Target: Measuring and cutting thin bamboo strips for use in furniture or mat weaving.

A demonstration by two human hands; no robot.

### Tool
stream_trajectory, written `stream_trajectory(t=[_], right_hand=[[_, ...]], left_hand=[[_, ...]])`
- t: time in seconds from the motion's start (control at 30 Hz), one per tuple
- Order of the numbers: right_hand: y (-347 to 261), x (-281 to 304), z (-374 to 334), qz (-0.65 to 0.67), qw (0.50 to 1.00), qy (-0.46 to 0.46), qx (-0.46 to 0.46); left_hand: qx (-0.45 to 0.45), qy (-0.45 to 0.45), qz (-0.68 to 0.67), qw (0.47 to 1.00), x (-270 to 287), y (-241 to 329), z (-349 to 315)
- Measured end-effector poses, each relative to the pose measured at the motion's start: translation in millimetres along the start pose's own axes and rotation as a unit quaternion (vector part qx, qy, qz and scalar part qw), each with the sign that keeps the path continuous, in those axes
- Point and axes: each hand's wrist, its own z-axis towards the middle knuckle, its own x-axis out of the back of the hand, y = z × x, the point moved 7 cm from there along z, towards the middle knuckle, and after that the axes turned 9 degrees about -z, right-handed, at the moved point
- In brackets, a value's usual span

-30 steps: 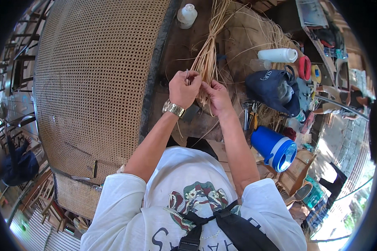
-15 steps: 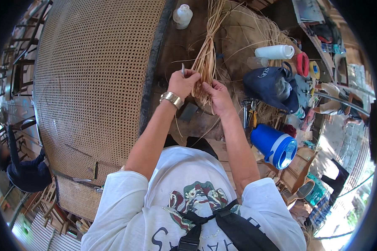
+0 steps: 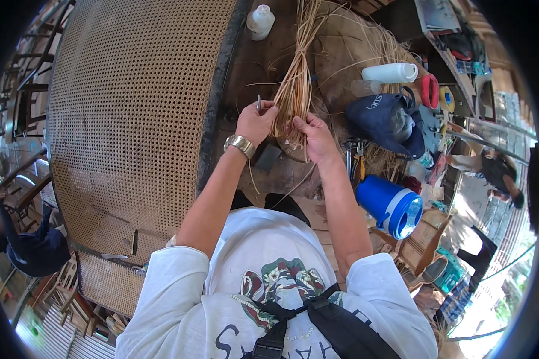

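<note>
White plastic bottle at top; blue cylindrical container right.

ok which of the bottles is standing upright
The small white bottle at the top, left of the cane bundle. The white bottle and the blue jug on the right both lie on their sides.

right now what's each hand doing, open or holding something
Left hand: closed, pinching a thin metal tool beside the cane strand bundle.
Right hand: closed on the cane strand bundle's lower end.
</note>
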Motion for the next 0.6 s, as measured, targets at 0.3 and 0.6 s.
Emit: stream_trajectory(t=[0.3,0.6], right_hand=[[13,9,2,0.014,1.000,0.019,-0.003],[17,18,-1,-0.135,0.978,0.123,0.104]], left_hand=[[-0.017,-0.049,0.072,0.996,-5,1,4],[0.030,-0.043,0.015,0.998,-10,-5,-4]])
